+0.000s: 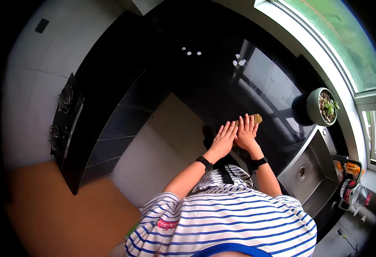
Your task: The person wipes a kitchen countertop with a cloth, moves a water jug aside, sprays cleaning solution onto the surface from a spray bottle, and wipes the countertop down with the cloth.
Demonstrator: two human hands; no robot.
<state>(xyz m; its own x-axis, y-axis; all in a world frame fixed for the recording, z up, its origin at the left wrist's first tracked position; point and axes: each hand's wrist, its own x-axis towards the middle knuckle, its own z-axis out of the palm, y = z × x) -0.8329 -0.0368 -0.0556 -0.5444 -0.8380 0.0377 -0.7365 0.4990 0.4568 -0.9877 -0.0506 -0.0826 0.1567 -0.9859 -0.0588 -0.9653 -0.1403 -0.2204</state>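
Observation:
On the black countertop lies a small brownish-yellow folded thing (257, 118), which looks like a cleaning cloth; most of it is hidden under my hands. My right hand (246, 133) rests flat on it with its fingers stretched forward. Just beside it, my left hand (223, 140) also lies flat with fingers extended, touching the near left part of the same thing. The two hands meet at the thumbs. A black band is on each wrist. Neither hand is curled round anything.
Several small white pieces (189, 53) lie farther back on the black counter (213, 85), with more white pieces (242, 62) to their right. A potted succulent (314, 107) stands by the window. The steel sink (295, 171) is at right; a gas stove (66, 98) is at left.

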